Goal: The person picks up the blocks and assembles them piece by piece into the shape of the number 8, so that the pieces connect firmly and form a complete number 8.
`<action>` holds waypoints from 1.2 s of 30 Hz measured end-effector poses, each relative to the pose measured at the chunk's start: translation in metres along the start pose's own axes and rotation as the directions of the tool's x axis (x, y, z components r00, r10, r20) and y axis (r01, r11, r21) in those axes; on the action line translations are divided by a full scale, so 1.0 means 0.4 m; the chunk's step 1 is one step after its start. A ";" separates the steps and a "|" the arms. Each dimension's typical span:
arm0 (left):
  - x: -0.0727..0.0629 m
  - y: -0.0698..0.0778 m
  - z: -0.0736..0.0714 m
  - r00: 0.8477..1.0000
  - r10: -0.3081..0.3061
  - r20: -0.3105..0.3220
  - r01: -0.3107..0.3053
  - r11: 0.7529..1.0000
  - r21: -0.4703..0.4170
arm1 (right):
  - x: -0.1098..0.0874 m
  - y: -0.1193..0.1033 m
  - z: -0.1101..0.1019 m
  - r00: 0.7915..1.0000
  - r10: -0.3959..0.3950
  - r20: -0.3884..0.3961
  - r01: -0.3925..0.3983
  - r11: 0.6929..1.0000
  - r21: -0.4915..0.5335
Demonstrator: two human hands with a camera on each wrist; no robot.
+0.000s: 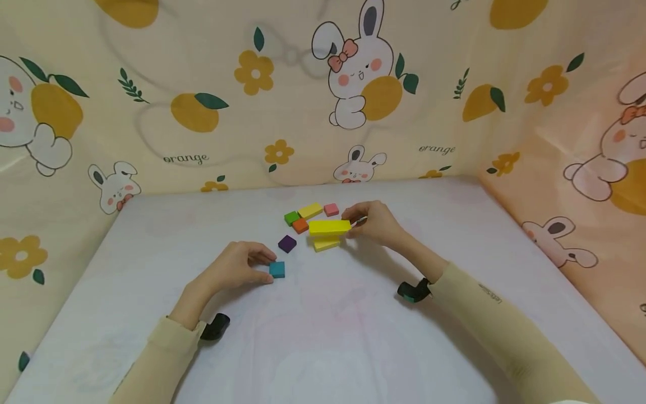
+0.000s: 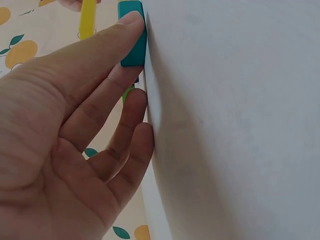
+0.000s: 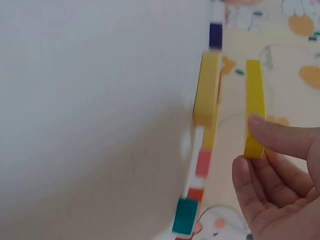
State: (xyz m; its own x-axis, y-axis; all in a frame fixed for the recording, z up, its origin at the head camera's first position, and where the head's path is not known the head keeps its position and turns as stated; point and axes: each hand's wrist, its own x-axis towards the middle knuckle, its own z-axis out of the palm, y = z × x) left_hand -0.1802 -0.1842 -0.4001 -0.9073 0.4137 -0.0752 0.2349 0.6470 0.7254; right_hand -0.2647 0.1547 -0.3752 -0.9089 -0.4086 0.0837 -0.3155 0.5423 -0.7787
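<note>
In the head view my left hand pinches a teal block low at the tabletop; the left wrist view has the thumb against the block's side. My right hand holds a long yellow block by its right end, raised above the table. In the right wrist view this bright yellow block lies between thumb and fingers. Below it in the head view, a second yellow block lies on the table, partly covered by the held one.
Behind lie a green block, an orange block, another yellow block and a pink block. A purple block sits between the hands. Another teal block shows in the right wrist view. Patterned cloth encloses the white table.
</note>
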 end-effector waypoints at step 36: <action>0.002 0.007 0.005 1.000 0.007 -0.018 -0.007 1.000 0.030 | -0.144 -0.085 0.106 0.982 0.115 0.148 -0.112 0.993 -0.028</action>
State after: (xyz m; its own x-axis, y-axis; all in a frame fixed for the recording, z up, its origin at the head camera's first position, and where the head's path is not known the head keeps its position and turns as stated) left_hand -0.1795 -0.1808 -0.3996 -0.9118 0.4066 -0.0575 0.2513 0.6632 0.7050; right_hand -0.1899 0.1286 -0.3799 -0.8885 -0.4478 -0.0999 -0.2188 0.6049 -0.7657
